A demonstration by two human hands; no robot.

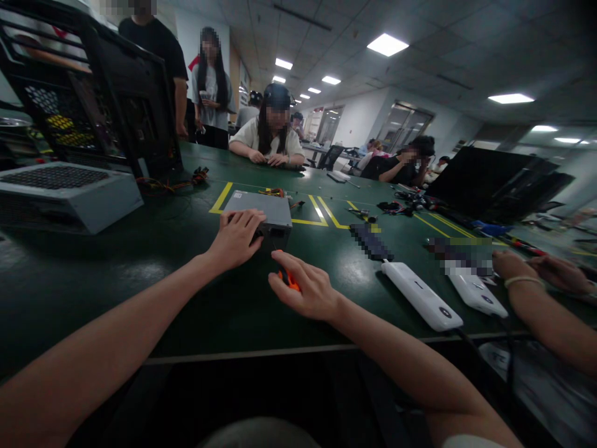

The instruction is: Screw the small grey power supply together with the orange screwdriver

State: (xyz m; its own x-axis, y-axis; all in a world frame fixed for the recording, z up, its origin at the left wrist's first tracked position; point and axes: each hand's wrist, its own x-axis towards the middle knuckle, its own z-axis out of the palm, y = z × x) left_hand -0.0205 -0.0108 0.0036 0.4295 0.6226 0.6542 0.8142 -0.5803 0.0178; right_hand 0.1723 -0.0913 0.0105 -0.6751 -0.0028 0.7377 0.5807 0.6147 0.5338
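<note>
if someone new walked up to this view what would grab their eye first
Probably the orange-and-black tool in the right hand, held near the front of a grey metal box that the left hand rests on. Next, perhaps, the black computer case looming at the picture's left, with another grey box before it.

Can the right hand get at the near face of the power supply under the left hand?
Likely yes: the right hand holds an orange-handled screwdriver close to that face, with nothing visibly between. The left hand on the power supply hides part of it.
</note>
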